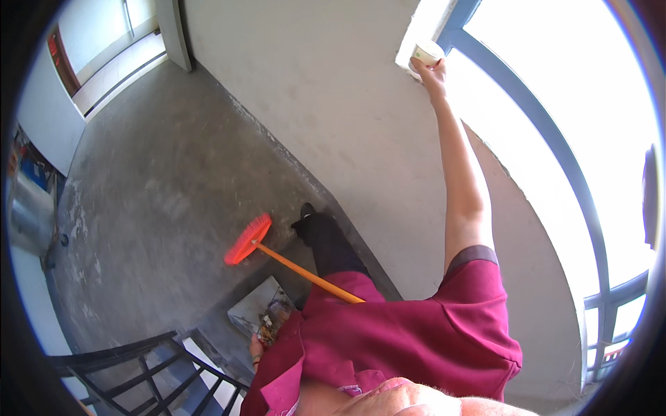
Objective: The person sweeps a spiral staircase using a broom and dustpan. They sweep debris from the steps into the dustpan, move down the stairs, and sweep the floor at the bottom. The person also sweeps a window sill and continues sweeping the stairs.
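At the corner of the window ledge, my right hand (434, 78) grips a white paper cup (427, 52) with a small green mark. My right arm is stretched far out to it. Low on the left, my left hand (256, 347) is at the edge of a dustpan (250, 307), its fingers partly hidden by my sleeve. Mixed litter (270, 321) lies in the pan. A broom with a red-orange head (248, 240) rests its bristles near the concrete floor. Its orange handle (307, 273) runs back to my body, where the upper end is hidden by my shirt.
Black stair railing (156, 364) stands at the lower left beside a step edge. A bright window with a grey frame (546, 119) fills the right. A pale wall (333, 93) borders the floor (151, 156). A metal container (32, 213) stands far left, near a doorway (122, 67).
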Available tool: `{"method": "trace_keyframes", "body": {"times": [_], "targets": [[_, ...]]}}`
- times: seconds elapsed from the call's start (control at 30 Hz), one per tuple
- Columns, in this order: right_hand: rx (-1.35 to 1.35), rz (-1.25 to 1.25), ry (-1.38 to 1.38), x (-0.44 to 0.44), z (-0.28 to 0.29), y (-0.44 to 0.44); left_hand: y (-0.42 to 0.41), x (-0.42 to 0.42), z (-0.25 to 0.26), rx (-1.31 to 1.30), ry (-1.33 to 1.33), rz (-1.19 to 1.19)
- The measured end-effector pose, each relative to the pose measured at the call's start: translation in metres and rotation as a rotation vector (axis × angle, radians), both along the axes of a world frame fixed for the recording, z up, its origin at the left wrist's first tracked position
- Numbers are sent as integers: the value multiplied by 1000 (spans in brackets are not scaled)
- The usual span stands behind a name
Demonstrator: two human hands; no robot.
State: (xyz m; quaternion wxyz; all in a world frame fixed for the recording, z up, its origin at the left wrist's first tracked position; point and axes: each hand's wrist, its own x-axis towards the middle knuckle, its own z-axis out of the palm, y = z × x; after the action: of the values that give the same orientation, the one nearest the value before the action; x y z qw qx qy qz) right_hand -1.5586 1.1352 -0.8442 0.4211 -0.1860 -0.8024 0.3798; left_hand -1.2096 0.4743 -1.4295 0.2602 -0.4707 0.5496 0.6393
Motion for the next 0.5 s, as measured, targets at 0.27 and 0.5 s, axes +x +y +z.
{"method": "trace_keyframes", "body": {"times": [0.27,0.5], "targets": [[291,458,25,61,-113,-210,12,30,70,-158,371,-88],[229,995,-105,80,-216,-324,15,39,109,-63,158,136]]}}
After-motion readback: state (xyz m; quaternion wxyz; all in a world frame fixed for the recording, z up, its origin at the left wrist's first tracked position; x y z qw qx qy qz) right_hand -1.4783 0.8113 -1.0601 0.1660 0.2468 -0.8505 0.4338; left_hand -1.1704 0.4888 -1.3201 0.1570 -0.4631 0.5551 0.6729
